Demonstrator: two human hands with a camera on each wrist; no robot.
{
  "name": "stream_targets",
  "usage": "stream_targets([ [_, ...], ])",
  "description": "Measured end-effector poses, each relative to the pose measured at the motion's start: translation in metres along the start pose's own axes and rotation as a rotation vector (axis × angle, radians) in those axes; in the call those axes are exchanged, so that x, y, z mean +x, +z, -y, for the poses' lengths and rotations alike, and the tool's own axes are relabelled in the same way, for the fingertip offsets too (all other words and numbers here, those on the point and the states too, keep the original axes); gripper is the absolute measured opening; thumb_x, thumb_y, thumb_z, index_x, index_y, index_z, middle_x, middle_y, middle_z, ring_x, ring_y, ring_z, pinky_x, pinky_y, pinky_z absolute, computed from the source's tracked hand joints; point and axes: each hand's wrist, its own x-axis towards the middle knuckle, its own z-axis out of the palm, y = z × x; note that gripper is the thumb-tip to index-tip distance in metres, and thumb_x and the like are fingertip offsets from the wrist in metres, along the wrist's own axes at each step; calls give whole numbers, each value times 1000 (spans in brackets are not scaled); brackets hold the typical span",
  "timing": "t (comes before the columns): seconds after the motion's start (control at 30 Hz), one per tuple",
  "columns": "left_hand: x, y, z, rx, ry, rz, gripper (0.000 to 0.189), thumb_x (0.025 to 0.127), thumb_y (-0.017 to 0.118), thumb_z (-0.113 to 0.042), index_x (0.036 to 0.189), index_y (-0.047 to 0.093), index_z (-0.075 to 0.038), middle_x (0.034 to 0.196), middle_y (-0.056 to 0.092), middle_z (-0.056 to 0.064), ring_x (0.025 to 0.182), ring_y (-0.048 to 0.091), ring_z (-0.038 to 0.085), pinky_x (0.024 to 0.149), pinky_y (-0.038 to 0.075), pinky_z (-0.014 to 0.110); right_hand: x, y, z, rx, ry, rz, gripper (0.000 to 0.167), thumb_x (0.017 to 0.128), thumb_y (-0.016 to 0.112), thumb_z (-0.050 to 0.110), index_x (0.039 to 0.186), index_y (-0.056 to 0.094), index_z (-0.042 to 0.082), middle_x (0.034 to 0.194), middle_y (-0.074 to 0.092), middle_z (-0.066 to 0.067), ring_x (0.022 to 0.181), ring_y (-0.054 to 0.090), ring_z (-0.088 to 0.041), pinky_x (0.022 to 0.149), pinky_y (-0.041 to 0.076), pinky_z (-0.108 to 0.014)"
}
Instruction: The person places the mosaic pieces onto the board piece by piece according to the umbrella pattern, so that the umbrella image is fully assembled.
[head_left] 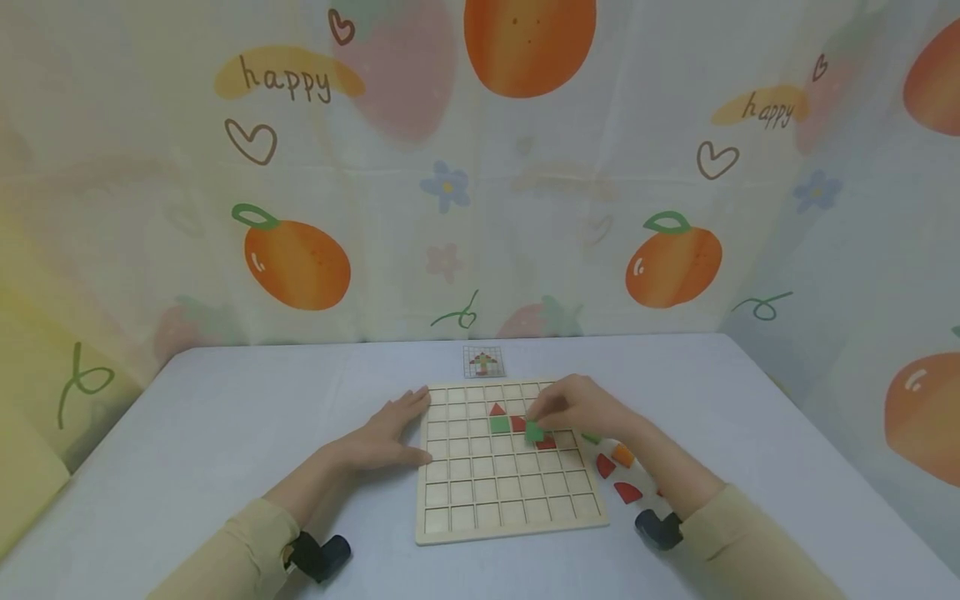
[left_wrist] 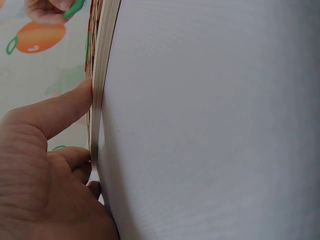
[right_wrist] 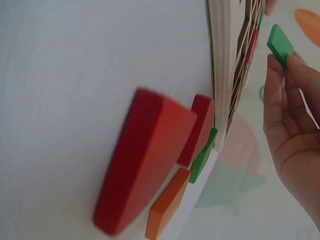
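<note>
A square wooden grid board (head_left: 510, 492) lies on the white table. My left hand (head_left: 382, 437) rests at its left edge, thumb and fingers spread and touching the side; the left wrist view shows the thumb (left_wrist: 70, 106) against the rim. Between thumb and fingers, my right hand (head_left: 577, 407) pinches a green square tile (right_wrist: 280, 44), held tilted above the board. Set in the grid near it are a red triangle (head_left: 497, 410), another green square (head_left: 499, 425) and red pieces (head_left: 546, 443), partly hidden by the right hand and its tile.
Right of the board lie loose pieces: a red quarter-round one (head_left: 627, 492), a smaller red one (head_left: 605, 466), an orange one (head_left: 623, 454) and a green one (head_left: 592, 437). Behind the board is a small pattern card (head_left: 483, 362). A printed curtain (head_left: 525, 250) hangs beyond the table.
</note>
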Motion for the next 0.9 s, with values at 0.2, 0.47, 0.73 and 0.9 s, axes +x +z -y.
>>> stream_targets([
  [0.2,0,0,-1,-7,7,0,94,84,72,-31,156,20,0,168,12,14,156,5,40,129,5,56,5,8,3,2,-18,29,17,90,68,10,100,79,19,97,77,7,88,65,-9,85,56,-29],
  [0.47,0,0,0,-8,8,0,94,85,72,-31,156,19,0,168,11,13,156,4,39,129,5,55,8,12,3,-19,-30,22,19,89,68,9,99,79,21,96,78,9,88,67,-6,86,56,-28],
  [0.73,-1,0,-1,-12,13,1,94,84,72,-31,156,19,0,168,11,13,156,4,39,129,5,56,8,14,5,-59,-60,23,16,88,70,10,96,79,20,97,78,9,98,64,-8,88,54,-28],
  [0.9,-1,0,-1,-10,7,2,94,85,71,-32,156,19,0,168,11,12,157,4,38,129,5,55,8,16,4,-58,-52,20,16,87,70,8,96,79,19,95,78,7,92,67,-6,86,56,-28],
])
